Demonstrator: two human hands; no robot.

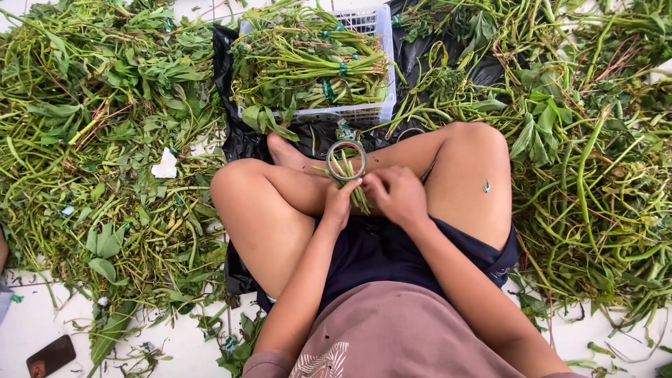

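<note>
We sat cross-legged on the floor (42, 329) with our left hand (341, 203) and right hand (395, 196) meeting over our shins. Both grips were closed around a small bunch of green stems (348, 175), the left pinching it from the side, the right wrapped over its lower end. A roll of green tape (346, 157) stood ringed around the tips of the stems, just above our fingers.

We judged that the bunch could easily slide apart, since the stems were thin and smooth and only our fingers held them together. The tape roll seemed loosely perched and might drop onto our legs or into the loose greens. Tape might also stick to itself if pulled at an angle.

Ahead of our feet stood a white plastic basket (387, 42) holding tied bundles (308, 70) with green bands, resting on a black plastic sheet (231, 126). Heaps of loose leafy stems (91, 126) lay on both sides. A crumpled white scrap (166, 165) lay among the left heap, and a dark flat phone-like slab (50, 355) lay at the lower left.
</note>
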